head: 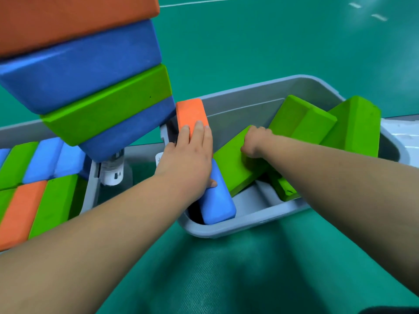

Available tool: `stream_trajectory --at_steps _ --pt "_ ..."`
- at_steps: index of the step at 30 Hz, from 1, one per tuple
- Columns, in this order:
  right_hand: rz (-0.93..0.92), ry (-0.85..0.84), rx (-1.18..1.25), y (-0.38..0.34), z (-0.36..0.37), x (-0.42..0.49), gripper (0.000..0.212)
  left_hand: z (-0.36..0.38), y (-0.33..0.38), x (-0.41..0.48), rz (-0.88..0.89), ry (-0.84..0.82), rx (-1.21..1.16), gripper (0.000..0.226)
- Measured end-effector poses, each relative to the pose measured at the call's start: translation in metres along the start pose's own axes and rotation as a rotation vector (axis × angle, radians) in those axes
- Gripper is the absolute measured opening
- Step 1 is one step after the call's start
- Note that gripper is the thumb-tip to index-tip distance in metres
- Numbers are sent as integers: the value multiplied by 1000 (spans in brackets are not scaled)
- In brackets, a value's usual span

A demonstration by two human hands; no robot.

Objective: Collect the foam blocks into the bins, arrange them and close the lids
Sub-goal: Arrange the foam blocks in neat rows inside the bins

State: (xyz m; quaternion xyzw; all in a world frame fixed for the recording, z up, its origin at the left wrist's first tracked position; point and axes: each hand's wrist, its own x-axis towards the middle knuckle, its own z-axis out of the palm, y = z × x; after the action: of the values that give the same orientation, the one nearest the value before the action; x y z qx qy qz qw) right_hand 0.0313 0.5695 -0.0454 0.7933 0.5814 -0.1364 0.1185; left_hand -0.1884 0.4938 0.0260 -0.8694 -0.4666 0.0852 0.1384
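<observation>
Hands reach into the grey bin [249, 225] on the right. The left hand [188, 157] lies flat, with its fingers straight and close together. Its fingertips [199, 126] press on the near end of an orange block [189, 111] that stands on edge by the bin's left wall. The palm sits on top of a blue block [218, 205], which stands on edge in line with the orange one, closer to the person. The thumb touches the blue block's side. The right hand [256, 142] is curled round the top edge of a green block [233, 168] and grips it. This block leans, tilted, in the middle of the bin, just beside the blue block. A second green block [303, 120] and a third green block [356, 125] lean at the far right end, past the right hand. To the left is a second bin [90, 191], packed with rows of blocks [34, 200] in green, blue and orange. A tall stack [90, 71] of orange, blue and green blocks rises over it, close to the camera. Both bins sit on a green floor [226, 268].
</observation>
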Motion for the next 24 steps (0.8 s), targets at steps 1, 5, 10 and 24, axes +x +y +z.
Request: stream_trajectory --at_steps 1,5,10,24 --pt "11 10 -13 0 3 7 63 1 -2 0 1 8 0 130" --pt "17 99 116 7 1 20 63 2 -9 0 13 27 7 131" --pt "11 179 420 23 -11 17 46 9 -16 2 42 65 -46 130" --pt "-142 303 619 2 -45 -41 62 19 -13 -6 27 45 -154 121"
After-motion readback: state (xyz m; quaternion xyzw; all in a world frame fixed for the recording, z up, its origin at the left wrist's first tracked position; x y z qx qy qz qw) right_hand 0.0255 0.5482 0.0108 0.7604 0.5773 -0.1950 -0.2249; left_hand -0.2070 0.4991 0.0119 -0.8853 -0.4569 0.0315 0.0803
